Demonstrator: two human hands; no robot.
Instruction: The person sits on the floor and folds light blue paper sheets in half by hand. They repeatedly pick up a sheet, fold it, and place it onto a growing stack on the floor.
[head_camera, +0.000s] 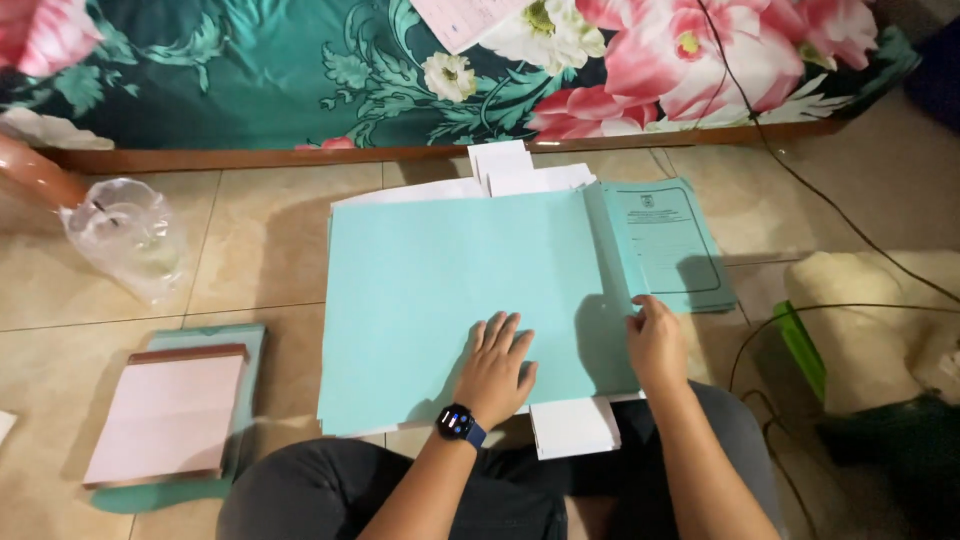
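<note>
Pale turquoise paper folder (440, 300) is lying open on the tiled floor (270, 260) before our knees. Going rightward from the pink notepad (170, 410), we are pressing our left hand (497, 365) flat and unclenched on the folder, while our right hand (655, 345) is pinching its printed cover flap (665, 240).

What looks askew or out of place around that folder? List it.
White sheets jut unevenly past the light blue folder, at its near edge and its far edge, so the stack is not squared. The left hand lies flat on the folder; the right hand grips its right edge. A dark cable trails loose over the floor tiles.
</note>
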